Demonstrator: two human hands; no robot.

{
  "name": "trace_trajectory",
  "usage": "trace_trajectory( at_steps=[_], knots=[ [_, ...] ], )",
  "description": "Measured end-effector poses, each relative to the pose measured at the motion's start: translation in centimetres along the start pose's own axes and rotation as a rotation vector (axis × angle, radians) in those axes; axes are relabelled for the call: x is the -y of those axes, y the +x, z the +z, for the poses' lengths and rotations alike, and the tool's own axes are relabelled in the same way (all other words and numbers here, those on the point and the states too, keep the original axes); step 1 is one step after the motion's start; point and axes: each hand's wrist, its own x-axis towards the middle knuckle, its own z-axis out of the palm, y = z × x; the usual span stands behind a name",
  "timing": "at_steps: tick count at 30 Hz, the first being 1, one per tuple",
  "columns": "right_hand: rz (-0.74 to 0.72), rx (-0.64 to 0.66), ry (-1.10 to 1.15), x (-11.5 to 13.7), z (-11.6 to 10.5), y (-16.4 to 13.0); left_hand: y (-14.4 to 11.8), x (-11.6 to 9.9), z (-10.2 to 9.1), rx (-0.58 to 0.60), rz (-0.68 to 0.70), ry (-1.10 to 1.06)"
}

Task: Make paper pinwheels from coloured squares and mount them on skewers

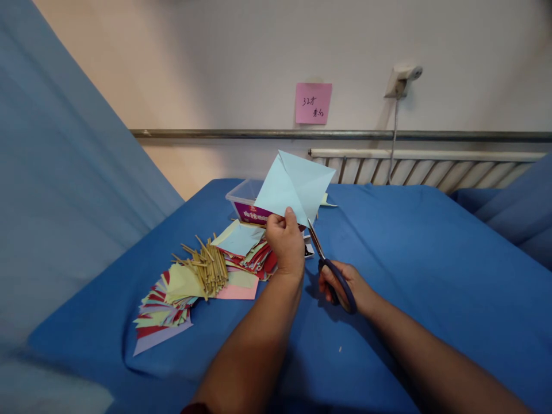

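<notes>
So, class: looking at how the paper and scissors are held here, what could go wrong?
The left hand pinches the light blue paper by its bottom corner, right beside the scissors in the right hand, so the blades might nick the thumb. Held by one corner in the air, the sheet may flop and the cut wander.

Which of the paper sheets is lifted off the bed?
The light blue creased sheet, pinched by the left hand; the other coloured sheets lie on the blue bedcover.

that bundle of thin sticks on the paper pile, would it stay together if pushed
Probably not: the sticks lie loose and splayed, with no band visible, so they would likely scatter. They look thin and light, and resting on stacked coloured paper they may slide.
</notes>
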Motion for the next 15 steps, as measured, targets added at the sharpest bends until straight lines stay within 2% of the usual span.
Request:
trace_trajectory(
  at_steps=[15],
  knots=[
    [0.018,-0.015,0.02,-0.38,-0.01,0.09,-0.1,-0.38,0.1,-0.006,-0.012,0.006]
  ],
)
